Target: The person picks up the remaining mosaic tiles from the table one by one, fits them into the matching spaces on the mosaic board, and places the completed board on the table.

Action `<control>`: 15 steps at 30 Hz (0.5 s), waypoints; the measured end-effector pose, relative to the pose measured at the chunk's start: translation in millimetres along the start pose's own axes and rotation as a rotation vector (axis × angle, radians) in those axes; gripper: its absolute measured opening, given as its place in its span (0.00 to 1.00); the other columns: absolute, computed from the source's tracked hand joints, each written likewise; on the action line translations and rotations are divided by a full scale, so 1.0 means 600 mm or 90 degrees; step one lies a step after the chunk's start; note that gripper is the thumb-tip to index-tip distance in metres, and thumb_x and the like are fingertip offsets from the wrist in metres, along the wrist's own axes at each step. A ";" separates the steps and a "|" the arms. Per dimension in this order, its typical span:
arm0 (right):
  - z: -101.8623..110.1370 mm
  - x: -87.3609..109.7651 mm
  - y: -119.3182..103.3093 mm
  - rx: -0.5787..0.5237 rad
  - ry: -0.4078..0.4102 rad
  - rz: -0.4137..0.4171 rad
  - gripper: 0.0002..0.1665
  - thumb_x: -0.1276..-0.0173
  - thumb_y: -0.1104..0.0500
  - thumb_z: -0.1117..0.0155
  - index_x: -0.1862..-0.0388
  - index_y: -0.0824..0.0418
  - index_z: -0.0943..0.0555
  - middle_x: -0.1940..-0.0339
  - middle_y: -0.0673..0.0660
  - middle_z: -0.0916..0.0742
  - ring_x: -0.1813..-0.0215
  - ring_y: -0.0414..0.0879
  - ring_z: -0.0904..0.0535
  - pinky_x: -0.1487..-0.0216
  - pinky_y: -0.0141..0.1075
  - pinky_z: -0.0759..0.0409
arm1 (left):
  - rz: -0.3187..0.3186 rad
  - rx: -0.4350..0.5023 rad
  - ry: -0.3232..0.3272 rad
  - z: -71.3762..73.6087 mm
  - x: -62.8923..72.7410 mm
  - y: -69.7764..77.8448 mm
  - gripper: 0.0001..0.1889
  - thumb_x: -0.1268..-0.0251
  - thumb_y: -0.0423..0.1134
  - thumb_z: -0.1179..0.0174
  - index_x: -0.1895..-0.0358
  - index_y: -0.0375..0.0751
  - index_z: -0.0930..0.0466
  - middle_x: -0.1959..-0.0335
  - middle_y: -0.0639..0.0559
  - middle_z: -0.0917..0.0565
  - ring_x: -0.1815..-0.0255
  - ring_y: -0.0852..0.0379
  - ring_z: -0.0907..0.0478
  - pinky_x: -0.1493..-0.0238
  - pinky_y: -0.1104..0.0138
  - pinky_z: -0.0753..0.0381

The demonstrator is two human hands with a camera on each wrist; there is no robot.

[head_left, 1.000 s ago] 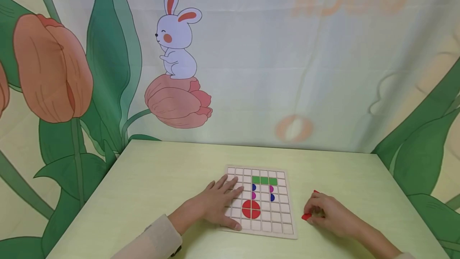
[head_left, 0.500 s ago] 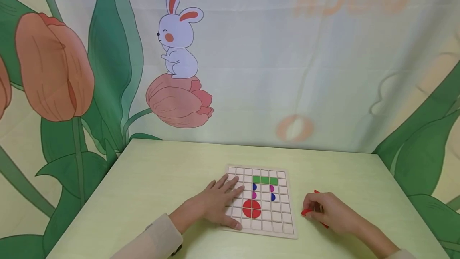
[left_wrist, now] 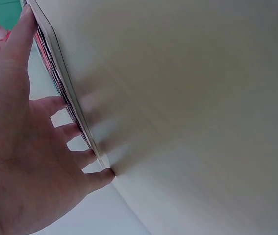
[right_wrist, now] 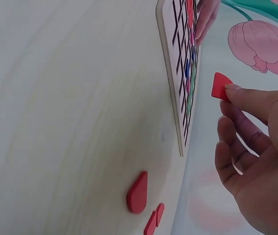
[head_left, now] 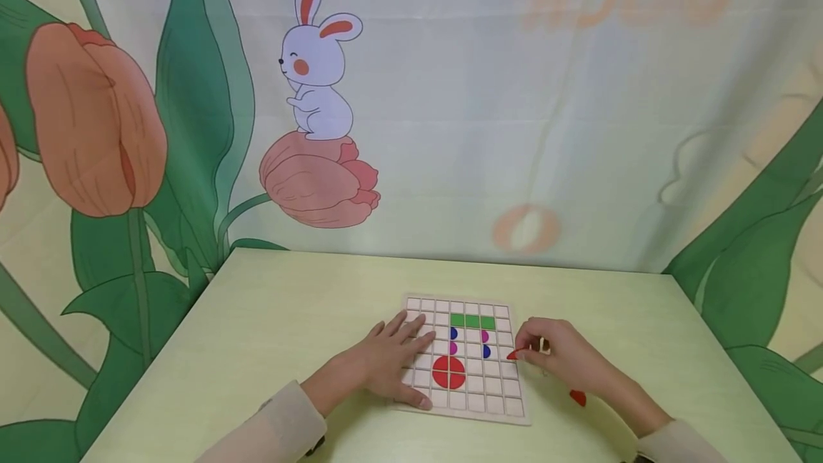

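A pale square-grid board (head_left: pixel 479 403) lies on the table. My left hand (head_left: pixel 388 361) rests on its left side with fingers spread; in the left wrist view the fingertips touch the board's edge. My right hand (head_left: pixel 566 354) is over the board's right edge, pinching a red quarter-circle piece (right_wrist: pixel 220 86) between thumb and fingers. On the grid are three green squares (head_left: pixel 472 321), two blue half-circles (head_left: pixel 486 352), two magenta half-circles (head_left: pixel 485 336) and a red circle (head_left: pixel 441 364) made of quarter pieces.
Below my right wrist a loose red piece (head_left: pixel 578 397) lies on the table (head_left: pixel 289 306). The right wrist view shows a red teardrop-like piece (right_wrist: pixel 138 193) and smaller-looking red pieces (right_wrist: pixel 151 224) near it. Behind the table hangs a curtain (head_left: pixel 450 127) printed with tulips and a rabbit.
My right hand has moved up and left from the table to the board's right edge, carrying a red piece. Another red piece is now uncovered beneath the wrist. My left hand has stayed put.
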State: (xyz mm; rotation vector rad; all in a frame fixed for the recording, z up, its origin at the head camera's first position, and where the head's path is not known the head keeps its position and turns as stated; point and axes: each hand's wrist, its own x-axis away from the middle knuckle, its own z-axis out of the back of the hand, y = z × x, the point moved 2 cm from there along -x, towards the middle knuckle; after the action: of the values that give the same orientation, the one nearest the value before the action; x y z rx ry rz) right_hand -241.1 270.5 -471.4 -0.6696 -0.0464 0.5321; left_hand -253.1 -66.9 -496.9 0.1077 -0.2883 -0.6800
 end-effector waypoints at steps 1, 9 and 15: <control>-0.003 -0.004 -0.001 -0.001 0.009 -0.001 0.09 0.30 0.62 0.24 0.63 0.48 0.14 0.67 0.40 0.16 0.63 0.40 0.22 0.61 0.33 0.22 | 0.001 0.001 -0.002 -0.001 0.000 0.000 0.63 0.46 0.86 0.43 0.11 0.59 0.54 0.10 0.51 0.60 0.11 0.39 0.66 0.18 0.37 0.53; -0.026 -0.029 -0.016 -0.013 0.030 -0.019 0.09 0.28 0.65 0.27 0.62 0.50 0.14 0.65 0.43 0.15 0.61 0.42 0.22 0.59 0.33 0.21 | -0.003 -0.001 -0.005 -0.003 0.001 0.000 0.63 0.45 0.85 0.43 0.11 0.58 0.54 0.10 0.51 0.60 0.12 0.39 0.66 0.18 0.37 0.53; -0.044 -0.042 -0.026 -0.050 -0.001 -0.019 0.06 0.27 0.65 0.28 0.60 0.52 0.14 0.64 0.46 0.15 0.60 0.44 0.21 0.60 0.33 0.22 | 0.003 -0.002 -0.009 -0.001 -0.001 0.001 0.63 0.46 0.86 0.43 0.11 0.59 0.55 0.10 0.51 0.61 0.11 0.39 0.67 0.18 0.37 0.53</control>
State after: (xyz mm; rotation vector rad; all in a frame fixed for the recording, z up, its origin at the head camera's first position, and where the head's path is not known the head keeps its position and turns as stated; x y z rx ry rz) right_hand -250.2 232.6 -479.4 -0.7434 -0.0789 0.5045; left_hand -253.0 -66.4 -497.5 0.0996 -0.3007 -0.6774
